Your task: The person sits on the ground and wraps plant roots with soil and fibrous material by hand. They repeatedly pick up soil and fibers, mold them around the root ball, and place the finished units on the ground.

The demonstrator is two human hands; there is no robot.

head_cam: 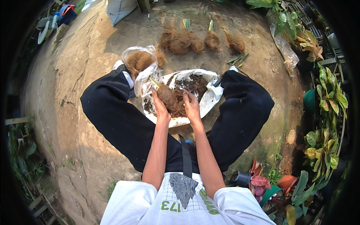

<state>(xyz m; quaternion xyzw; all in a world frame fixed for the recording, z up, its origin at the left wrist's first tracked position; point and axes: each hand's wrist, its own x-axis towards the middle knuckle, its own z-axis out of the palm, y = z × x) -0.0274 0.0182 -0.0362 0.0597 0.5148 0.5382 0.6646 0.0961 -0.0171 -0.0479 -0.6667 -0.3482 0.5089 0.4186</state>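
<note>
My left hand [161, 107] cups the left side of a brown coconut-fibre bundle [168, 98], its thumb and fingers along the fibre. My right hand [192, 106] bears on loose fibre at the bundle's right side, palm turned inward. A narrow yellow-green leaf [153, 82] sticks out of the top of the bundle. Both hands are over an opened white plastic sack [180, 122] between my bent legs. Dark soil mixed with fibre [197, 83] lies on the sack beyond my right hand. The underside of the bundle is hidden.
A clear plastic bag [153, 67] holding coconut fibre [140, 61] stands by my left foot. Several fibre-wrapped cuttings [212, 40] sit in a row ahead. Cut leaves [238, 61] lie on the ground near my right foot. Potted plants [310, 100] line the right side.
</note>
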